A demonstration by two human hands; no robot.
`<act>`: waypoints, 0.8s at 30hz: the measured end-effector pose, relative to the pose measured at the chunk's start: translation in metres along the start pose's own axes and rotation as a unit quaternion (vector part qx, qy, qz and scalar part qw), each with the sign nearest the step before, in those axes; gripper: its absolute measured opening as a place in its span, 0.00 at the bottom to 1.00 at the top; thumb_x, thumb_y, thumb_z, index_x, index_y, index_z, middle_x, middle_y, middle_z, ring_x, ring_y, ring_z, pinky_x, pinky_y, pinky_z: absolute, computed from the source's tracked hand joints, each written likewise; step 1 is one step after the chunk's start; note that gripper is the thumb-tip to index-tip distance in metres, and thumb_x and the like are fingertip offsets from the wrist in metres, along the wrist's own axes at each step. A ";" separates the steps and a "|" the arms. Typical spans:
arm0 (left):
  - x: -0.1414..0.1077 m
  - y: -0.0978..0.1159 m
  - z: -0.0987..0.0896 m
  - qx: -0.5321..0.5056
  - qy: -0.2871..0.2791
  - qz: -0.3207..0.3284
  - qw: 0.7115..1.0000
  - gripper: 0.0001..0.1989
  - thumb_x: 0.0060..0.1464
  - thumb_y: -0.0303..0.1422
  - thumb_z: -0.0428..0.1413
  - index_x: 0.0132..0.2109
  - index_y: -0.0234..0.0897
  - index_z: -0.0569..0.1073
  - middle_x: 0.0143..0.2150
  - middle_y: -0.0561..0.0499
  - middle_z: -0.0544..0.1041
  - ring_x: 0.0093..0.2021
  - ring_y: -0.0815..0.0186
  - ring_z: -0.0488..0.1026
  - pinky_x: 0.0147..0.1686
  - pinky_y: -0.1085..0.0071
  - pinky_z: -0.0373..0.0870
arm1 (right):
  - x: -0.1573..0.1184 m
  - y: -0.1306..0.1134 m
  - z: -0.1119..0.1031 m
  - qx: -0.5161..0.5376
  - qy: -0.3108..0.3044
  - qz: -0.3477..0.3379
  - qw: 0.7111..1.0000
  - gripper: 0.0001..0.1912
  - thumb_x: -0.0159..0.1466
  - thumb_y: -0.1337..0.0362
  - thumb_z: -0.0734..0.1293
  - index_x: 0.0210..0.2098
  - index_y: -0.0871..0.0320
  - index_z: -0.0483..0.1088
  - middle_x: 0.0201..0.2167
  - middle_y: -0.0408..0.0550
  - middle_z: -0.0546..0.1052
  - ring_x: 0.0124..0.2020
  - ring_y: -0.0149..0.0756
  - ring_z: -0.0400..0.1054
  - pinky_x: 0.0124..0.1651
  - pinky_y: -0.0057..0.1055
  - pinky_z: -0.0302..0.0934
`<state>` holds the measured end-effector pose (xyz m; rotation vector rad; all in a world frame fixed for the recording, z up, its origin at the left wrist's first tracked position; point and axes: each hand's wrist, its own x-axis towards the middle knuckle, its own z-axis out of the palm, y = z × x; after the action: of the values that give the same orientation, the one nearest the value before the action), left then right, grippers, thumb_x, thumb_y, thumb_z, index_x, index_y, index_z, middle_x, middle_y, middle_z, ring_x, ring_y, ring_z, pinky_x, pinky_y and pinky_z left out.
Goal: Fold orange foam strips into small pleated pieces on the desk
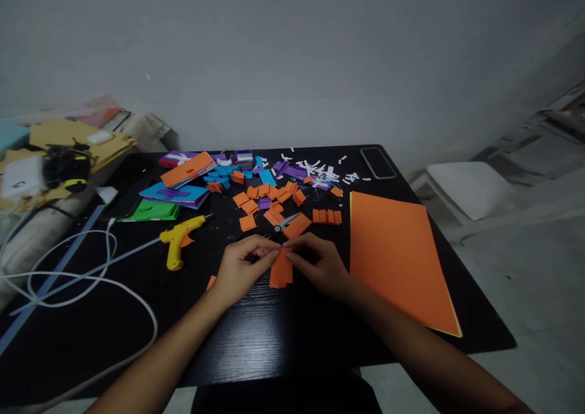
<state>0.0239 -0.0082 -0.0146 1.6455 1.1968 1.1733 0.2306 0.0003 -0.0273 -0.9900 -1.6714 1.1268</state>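
Between my two hands, a small orange paper piece (281,271) with folds hangs down toward me over the black table (256,347). My left hand (244,264) pinches its top left corner between thumb and fingers. The thumb and index finger of my right hand (320,263) close on the top right of the same piece. Just beyond my fingertips lie scissors (286,222), partly covered by an orange paper (298,225). Several small folded orange pieces (250,207) are scattered farther back.
A yellow glue gun (180,240) and a looped white cable (146,310) lie left. Stacked coloured papers (176,194) and white scraps (315,169) sit behind. Large orange sheets (393,249) lie right, a phone (378,163) at the back right, a white stool (466,188) beyond.
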 end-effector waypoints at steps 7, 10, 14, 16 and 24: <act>0.000 -0.001 0.002 -0.027 -0.007 -0.035 0.999 0.05 0.55 0.32 0.65 0.38 0.36 0.84 0.29 0.51 0.79 0.27 0.70 0.73 0.28 0.77 0.69 | 0.001 0.003 0.001 0.033 0.017 0.029 0.999 0.07 0.64 0.61 0.74 0.42 0.52 0.82 0.39 0.46 0.85 0.41 0.39 0.79 0.45 0.34 0.70; -0.001 -0.004 0.002 0.011 -0.009 -0.001 1.000 0.05 0.56 0.32 0.65 0.39 0.37 0.84 0.30 0.51 0.79 0.29 0.69 0.73 0.29 0.76 0.69 | 0.000 0.005 0.002 0.052 0.025 0.051 0.997 0.07 0.63 0.61 0.74 0.41 0.51 0.82 0.39 0.45 0.85 0.40 0.39 0.80 0.44 0.34 0.71; -0.002 -0.004 0.001 0.043 -0.012 0.027 0.999 0.04 0.57 0.31 0.64 0.40 0.38 0.84 0.31 0.51 0.79 0.30 0.69 0.74 0.31 0.76 0.69 | 0.000 0.006 0.004 0.083 0.028 0.063 0.994 0.07 0.62 0.62 0.75 0.41 0.50 0.83 0.39 0.45 0.86 0.41 0.39 0.80 0.45 0.34 0.72; -0.002 -0.004 0.000 0.042 -0.015 0.026 0.999 0.04 0.58 0.31 0.64 0.40 0.38 0.84 0.31 0.51 0.79 0.30 0.69 0.74 0.30 0.76 0.69 | 0.000 0.006 0.004 0.090 0.027 0.062 0.994 0.06 0.62 0.62 0.74 0.40 0.50 0.83 0.38 0.44 0.85 0.40 0.39 0.80 0.45 0.34 0.72; -0.001 -0.002 0.001 0.025 -0.010 0.020 0.999 0.04 0.57 0.30 0.65 0.39 0.37 0.84 0.31 0.51 0.80 0.30 0.69 0.74 0.30 0.76 0.70 | 0.000 0.005 0.002 0.080 0.023 0.061 0.995 0.05 0.62 0.62 0.75 0.38 0.51 0.83 0.36 0.45 0.85 0.38 0.39 0.80 0.43 0.34 0.72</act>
<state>0.0244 -0.0090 -0.0175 1.7229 1.1944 1.1568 0.2294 0.0016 -0.0328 -1.0189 -1.4762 1.2869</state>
